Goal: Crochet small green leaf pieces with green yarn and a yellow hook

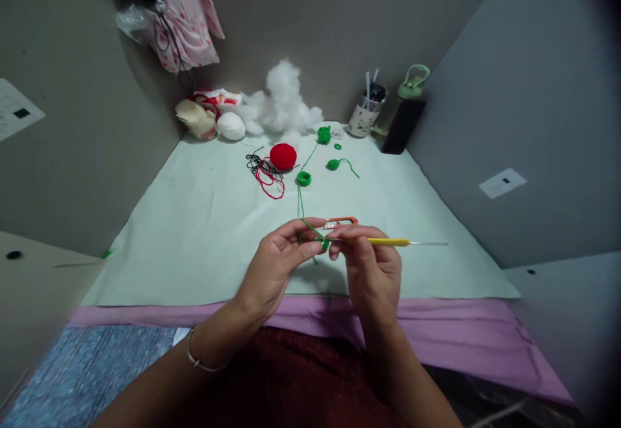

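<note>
My left hand (280, 256) pinches a small green crochet piece (325, 244) above the front of the table. A strand of green yarn (301, 203) passes over its fingers and leads back to a green yarn coil (304, 179). In my right hand (371, 266) is a crochet hook (391, 242) with a yellow handle, gripped like a pen. One metal end points left into the green piece; the other sticks out to the right. Just behind my fingers lie orange-handled thread snips (347, 220), partly covered by the hands.
Behind are a red yarn ball (283, 156), tangled black and red yarn (266, 172), white stuffing (286, 105), a green yarn bundle (323, 134) and a small green crocheted ball (333, 164). A pen cup (363, 121), green bottle (411, 88) and dark phone (403, 127) stand back right. Grey partitions enclose the table.
</note>
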Motion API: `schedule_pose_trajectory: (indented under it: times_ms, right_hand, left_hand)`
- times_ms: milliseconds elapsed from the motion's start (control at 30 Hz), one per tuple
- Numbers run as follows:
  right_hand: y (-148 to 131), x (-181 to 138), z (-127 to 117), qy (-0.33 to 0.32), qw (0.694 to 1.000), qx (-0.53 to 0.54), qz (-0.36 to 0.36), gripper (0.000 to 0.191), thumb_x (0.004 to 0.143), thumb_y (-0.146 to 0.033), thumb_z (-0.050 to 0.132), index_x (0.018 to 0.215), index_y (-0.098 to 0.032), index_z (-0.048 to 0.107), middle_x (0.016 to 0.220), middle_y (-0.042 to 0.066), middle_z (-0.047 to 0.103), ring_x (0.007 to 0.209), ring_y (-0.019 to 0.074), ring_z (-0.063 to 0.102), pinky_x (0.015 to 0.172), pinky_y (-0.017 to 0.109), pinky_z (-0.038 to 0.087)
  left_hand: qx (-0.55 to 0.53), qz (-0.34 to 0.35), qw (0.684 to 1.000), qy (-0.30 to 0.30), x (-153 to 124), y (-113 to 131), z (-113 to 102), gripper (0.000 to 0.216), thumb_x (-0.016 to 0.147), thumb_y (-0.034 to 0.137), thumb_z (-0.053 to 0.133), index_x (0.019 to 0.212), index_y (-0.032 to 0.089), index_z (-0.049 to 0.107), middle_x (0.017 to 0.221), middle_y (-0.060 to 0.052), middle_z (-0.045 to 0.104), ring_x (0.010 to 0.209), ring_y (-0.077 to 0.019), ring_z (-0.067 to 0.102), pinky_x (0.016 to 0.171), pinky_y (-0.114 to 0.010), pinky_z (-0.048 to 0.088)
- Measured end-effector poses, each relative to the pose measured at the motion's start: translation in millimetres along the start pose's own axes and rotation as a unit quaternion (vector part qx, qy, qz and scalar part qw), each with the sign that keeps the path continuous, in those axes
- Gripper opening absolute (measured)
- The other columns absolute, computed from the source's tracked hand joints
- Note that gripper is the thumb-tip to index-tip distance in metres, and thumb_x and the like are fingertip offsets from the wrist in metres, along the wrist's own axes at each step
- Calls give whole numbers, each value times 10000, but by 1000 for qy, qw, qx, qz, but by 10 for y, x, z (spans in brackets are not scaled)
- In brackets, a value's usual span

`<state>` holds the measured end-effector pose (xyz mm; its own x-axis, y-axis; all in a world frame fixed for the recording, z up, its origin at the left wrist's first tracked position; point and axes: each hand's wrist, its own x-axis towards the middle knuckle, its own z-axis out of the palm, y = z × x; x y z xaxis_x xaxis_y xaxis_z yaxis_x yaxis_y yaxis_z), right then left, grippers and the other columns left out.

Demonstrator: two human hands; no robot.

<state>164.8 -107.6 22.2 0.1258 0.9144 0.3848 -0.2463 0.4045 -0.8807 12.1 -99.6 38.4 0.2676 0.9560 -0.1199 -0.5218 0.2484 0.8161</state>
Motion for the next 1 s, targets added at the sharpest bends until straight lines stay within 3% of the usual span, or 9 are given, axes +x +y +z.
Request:
schedule_pose_trajectory:
  times_ms: [167,433,633,800,1000]
  right_hand:
    - [-36,-14,-4,-8,999,-24,-29,187,1045,-267,578,998,-235,757,949,36,785,734,147,701,668,317,582]
    - [-80,-78,-10,-49,963,-191,-183,274,1033,-140,526,1138,-269,745,1031,44,803,894,197,748,752,375,616]
    - [-76,-82,-66,-84,942,-248,-212,337,1004,-73,538,1206,-266,725,1052,57,801,986,210,759,823,398,630]
    - [-47,-83,-49,-72,926,-282,-241,282,995,-112,582,1178,-262,735,1050,72,810,991,226,773,817,409,654]
    - [-34,-78,-33,-42,939,-254,-229,282,996,-101,576,1137,-266,755,1032,61,814,969,221,773,822,413,648]
  left_hand:
    - [19,18,1000,12,1,-12,-17,245,801,234,859,1043,233,819,904,-14,700,900,-158,627,901,-309,448]
    - [80,68,994,28,-22,-18,-40,238,835,221,830,1071,248,818,848,0,666,855,-148,609,838,-282,485]
    - [117,84,989,42,-22,31,-27,260,828,193,820,1084,238,815,843,2,682,863,-146,644,856,-281,516]
    - [131,90,985,64,-40,56,33,245,796,157,823,1034,216,819,809,0,685,820,-145,649,817,-283,539]
    - [151,93,983,56,-66,83,55,254,802,168,826,1049,227,819,829,0,675,830,-149,638,828,-285,537]
